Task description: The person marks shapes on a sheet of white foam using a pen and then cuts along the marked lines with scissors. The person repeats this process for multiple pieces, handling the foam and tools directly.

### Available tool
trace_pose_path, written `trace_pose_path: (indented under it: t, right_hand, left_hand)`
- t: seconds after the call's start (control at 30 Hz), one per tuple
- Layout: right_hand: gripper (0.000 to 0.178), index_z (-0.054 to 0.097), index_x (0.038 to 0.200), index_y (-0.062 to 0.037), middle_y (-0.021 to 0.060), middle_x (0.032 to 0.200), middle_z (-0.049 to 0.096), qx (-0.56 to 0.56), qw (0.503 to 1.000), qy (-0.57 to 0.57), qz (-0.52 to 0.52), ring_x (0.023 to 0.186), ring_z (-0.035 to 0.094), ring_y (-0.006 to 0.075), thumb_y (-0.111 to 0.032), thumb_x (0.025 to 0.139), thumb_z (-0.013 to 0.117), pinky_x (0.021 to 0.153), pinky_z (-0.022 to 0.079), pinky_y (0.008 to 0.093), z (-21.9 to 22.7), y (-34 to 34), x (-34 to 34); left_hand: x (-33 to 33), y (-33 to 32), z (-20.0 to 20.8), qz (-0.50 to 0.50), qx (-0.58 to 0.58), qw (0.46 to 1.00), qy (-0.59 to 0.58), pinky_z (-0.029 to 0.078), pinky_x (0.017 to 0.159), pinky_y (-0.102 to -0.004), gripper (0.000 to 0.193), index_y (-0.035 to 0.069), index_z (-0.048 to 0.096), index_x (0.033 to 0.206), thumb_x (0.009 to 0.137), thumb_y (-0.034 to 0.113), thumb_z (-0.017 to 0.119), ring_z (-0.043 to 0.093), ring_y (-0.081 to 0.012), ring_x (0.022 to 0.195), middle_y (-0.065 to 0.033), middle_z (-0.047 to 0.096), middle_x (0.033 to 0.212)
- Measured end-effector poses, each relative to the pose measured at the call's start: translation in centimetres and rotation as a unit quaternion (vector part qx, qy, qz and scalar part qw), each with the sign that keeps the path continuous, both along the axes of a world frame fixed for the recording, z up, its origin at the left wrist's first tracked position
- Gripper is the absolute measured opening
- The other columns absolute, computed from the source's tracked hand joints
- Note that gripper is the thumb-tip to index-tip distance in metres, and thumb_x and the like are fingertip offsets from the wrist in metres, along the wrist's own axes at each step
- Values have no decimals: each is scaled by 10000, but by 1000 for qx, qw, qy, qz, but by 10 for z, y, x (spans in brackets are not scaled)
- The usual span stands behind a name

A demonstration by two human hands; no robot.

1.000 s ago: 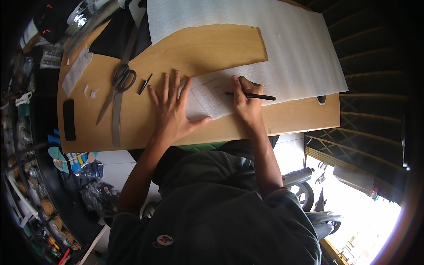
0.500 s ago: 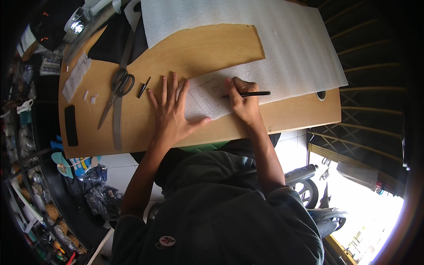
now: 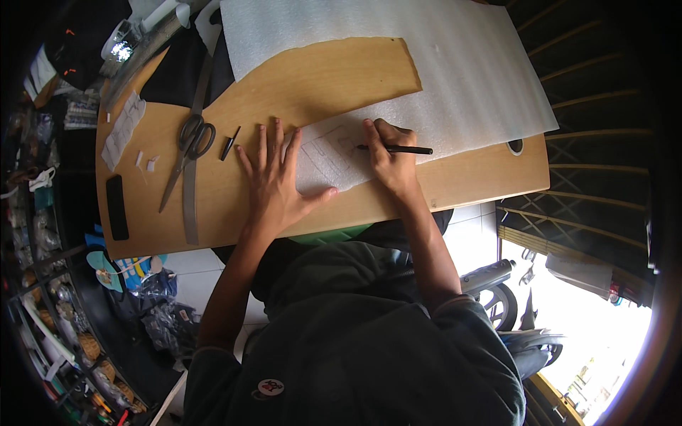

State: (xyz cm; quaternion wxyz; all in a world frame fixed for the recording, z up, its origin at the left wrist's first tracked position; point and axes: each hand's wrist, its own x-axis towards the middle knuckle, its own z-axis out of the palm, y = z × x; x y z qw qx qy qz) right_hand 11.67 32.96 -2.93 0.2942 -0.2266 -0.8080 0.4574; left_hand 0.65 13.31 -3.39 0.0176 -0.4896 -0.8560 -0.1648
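My right hand (image 3: 393,162) is closed around a black pen (image 3: 413,150), its tip on a white foam sheet (image 3: 472,78). Near that tip the foam bears a thin-lined drawing of box-like outlines (image 3: 321,150). Spread flat, my left hand (image 3: 273,188) presses on the sheet's left end and the tabletop beside it, thumb pointing toward the drawing. Just left of those fingers lies a black pen cap (image 3: 229,144). Further left, dark-handled scissors (image 3: 189,145) rest across a long metal ruler (image 3: 190,213).
The wooden table (image 3: 327,67) has a curved outline. On its left side are a marked paper piece (image 3: 123,133), small white scraps (image 3: 151,163), a black rectangular piece (image 3: 117,207) and black material (image 3: 170,78). Crowded shelves (image 3: 67,312) stand left; a folding gate (image 3: 593,149) stands right.
The view has shifted slightly. My right hand and the pen have barely moved over the drawing, and my left hand stays in place on the foam.
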Motion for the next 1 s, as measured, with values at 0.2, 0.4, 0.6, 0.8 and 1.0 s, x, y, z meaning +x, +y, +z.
trace_pose_path:
  t: [0.2,0.4,0.6,0.8,1.0]
  right_hand:
    - [356,548,674,33,137,554,553,7,1000,17,-15,478,495,152,-123,989,603,493,405,349,-4,2,3]
    - [244,583,776,24,243,657,584,-33,998,-48,-11,570,586,410,-166,928,596,566,454,446,0,2,6]
    - [218,602,790,22,237,639,579,9,1000,-26,2,551,587,391,-155,916,582,546,447,430,-1,1,7]
    - [366,558,672,19,98,534,514,-3,999,19,27,456,476,166,-144,997,592,492,389,339,-5,-1,21]
    - [350,578,691,22,136,562,539,-36,995,16,89,481,488,232,-155,989,627,517,394,364,5,-4,18]
  left_hand:
    - [0,0,-1,-2,3,1000,3,87,1107,-793,1156,54,347,1541,698,753,718,152,-467,1524,-261,223,1633]
    - [0,0,-1,0,5,1000,6,97,1107,-791,1156,55,346,1539,688,730,741,160,-469,1521,-263,230,1629]
    - [0,0,-2,0,10,1000,6,106,1105,-789,1154,53,347,1537,687,726,744,164,-468,1520,-261,236,1628]
    - [2,-1,0,3,4,1000,4,117,1108,-781,1147,50,360,1534,692,732,737,164,-460,1522,-259,247,1625]
    - [0,0,1,2,4,1000,1,112,1114,-777,1159,53,358,1537,683,737,740,155,-456,1526,-256,240,1628]
